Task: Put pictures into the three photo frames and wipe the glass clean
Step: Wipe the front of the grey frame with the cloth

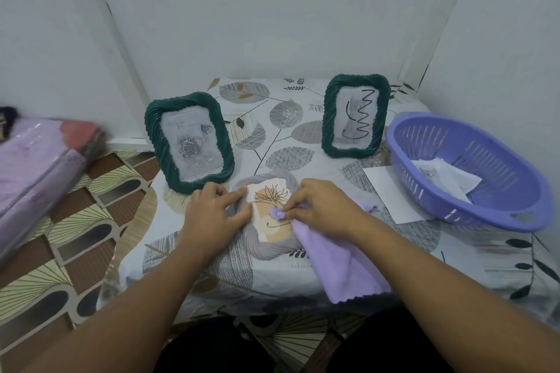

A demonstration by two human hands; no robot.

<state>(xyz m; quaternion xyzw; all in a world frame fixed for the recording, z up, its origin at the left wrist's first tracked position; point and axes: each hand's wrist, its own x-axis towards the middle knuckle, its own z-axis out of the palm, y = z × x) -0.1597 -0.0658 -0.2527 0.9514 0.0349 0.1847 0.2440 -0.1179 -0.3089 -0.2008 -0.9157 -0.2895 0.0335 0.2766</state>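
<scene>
The step in hand looks like wiping the glass of the grey frame (pixel 263 247), which lies flat near the front edge of the table (pixel 454 251), at its middle. The right hand (pixel 322 209) pinches a bunched corner of the purple cloth (pixel 342 263) between fingertips and presses it on the glass; the rest of the cloth trails off over the front edge. The left hand (pixel 213 213) lies spread on the frame's left side, fingers curled over the rim, steadying it. To do this well, I would keep that left hand firm so the frame cannot slide on the tablecloth, wipe in short strokes out to the corners, and keep bare fingertips off the glass.

The table wears a leaf-print cloth and sits in a corner of pale walls above a patterned floor. A purple basket (pixel 491 188) with paper inside sits at the right edge, over a white sheet (pixel 391 194). Two green frames stand upright with pictures in: one (pixel 189 142) toward the left edge, one (pixel 355 116) toward the back right.
</scene>
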